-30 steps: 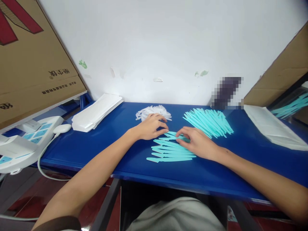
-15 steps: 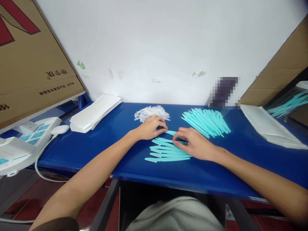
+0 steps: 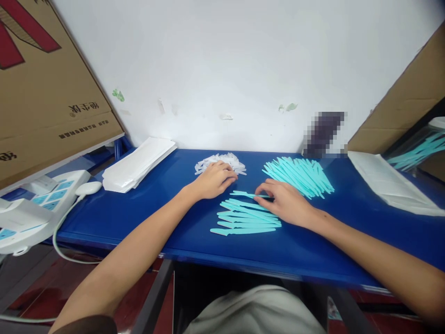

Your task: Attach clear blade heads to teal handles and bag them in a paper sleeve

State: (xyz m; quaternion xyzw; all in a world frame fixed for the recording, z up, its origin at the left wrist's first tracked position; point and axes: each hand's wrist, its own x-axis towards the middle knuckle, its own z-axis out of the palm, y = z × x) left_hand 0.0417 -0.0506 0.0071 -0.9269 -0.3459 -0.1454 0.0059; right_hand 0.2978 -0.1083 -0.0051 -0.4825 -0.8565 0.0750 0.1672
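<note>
My right hand (image 3: 283, 202) pinches the handle of a turquoise eyebrow razor (image 3: 239, 193), whose head points left. Just below it, several similar eyebrow razors (image 3: 248, 224) lie in a loose row on the blue table, heads to the left. My left hand (image 3: 216, 180) hovers at the front edge of a pile of small white plastic covers (image 3: 236, 160), its fingers bent and a little apart from the thumb. Part of that pile is hidden behind the hand. Beyond my right hand spreads a larger heap of turquoise eyebrow razors (image 3: 301, 175).
White paper sleeves (image 3: 137, 162) are stacked at the left, near a power strip (image 3: 59, 199) with a white cable. A flat white packet (image 3: 392, 183) lies at the right, by a clear container (image 3: 420, 148) with turquoise sticks. Cardboard (image 3: 45, 93) leans at the left.
My left hand has let go of the razor's head and drawn back left toward the white covers. The razor in my right hand now shows more of its head; that hand moved slightly right.
</note>
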